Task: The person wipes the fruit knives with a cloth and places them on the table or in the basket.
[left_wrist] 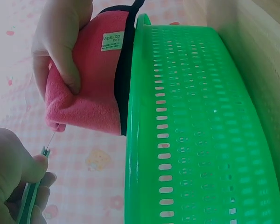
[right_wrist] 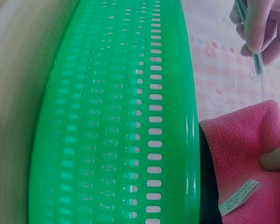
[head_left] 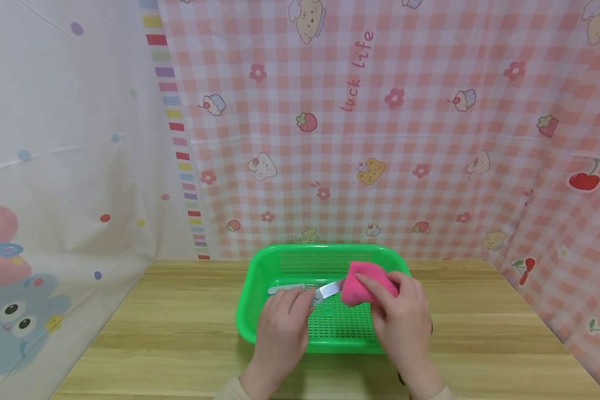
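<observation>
Knife [head_left: 325, 291] over green basket [head_left: 260, 278] on wooden table [head_left: 180, 322], head view; handle gripped by left hand [head_left: 282, 322], blade tip inside pink cloth [head_left: 362, 286] pinched by right hand [head_left: 402, 316]. Left wrist: cloth label [left_wrist: 112, 40] visible. Right wrist: thin blade entering cloth.

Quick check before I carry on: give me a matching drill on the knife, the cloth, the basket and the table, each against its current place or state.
Things:
1. knife
2. pink cloth
3. green basket
4. wooden table

States:
a. bears the basket
b. gripped by the right hand
c. handle held in the left hand
d. perforated, under both hands

Pairs: 1-c, 2-b, 3-d, 4-a
</observation>
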Tool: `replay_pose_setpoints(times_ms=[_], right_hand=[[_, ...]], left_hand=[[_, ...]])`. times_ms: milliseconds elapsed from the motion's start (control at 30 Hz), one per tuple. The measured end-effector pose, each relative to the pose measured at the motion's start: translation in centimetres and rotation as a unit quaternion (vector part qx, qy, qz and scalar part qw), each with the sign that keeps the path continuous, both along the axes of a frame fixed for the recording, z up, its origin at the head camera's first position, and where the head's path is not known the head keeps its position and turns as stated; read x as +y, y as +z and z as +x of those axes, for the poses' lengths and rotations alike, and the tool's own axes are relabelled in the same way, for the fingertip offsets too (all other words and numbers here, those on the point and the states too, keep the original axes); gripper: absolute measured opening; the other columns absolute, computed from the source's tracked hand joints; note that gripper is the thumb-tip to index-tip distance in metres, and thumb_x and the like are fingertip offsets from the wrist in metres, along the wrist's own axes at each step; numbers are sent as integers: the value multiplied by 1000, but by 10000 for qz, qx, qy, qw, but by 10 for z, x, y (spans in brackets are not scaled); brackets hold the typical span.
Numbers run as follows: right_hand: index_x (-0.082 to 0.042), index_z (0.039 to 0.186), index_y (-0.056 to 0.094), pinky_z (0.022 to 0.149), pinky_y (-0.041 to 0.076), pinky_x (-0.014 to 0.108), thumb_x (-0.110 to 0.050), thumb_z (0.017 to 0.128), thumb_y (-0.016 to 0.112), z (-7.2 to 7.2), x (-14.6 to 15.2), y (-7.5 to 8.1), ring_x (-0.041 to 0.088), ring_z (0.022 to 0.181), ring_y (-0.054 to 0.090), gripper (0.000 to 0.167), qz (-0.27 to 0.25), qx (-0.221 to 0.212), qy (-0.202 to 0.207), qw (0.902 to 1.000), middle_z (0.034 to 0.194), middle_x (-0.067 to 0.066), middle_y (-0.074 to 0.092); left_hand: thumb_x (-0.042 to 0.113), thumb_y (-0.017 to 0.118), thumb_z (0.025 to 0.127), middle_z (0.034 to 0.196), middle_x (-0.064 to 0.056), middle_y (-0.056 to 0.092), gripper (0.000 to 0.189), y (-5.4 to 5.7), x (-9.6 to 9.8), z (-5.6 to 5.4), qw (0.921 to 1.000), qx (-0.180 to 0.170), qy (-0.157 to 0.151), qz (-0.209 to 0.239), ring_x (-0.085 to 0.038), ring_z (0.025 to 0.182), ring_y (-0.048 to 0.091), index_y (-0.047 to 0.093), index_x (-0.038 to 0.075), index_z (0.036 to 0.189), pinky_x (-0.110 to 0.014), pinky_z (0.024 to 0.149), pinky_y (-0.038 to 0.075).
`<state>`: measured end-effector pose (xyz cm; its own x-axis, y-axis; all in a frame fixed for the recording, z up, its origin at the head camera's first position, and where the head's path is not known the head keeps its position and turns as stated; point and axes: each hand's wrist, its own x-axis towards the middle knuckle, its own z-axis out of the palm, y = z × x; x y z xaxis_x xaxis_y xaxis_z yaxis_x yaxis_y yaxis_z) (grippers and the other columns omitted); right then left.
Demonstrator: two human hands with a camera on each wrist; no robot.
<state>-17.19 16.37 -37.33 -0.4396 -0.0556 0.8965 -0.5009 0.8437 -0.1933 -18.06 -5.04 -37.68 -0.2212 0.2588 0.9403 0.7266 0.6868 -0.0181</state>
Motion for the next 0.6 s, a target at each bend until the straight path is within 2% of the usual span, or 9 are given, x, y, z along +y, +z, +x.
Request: replay_pose_setpoints(times_ms=[600], right_hand=[[-17, 107, 77, 70, 41, 51, 12, 65, 71, 0, 10, 0, 41, 85, 53, 51, -163, 63, 1, 9998, 100, 25, 59]], left_hand=[[5, 68, 83, 92, -8, 67, 20, 3, -3, -2, 10000, -40, 27, 31, -25, 81, 64, 68, 1, 102, -35, 65, 53]])
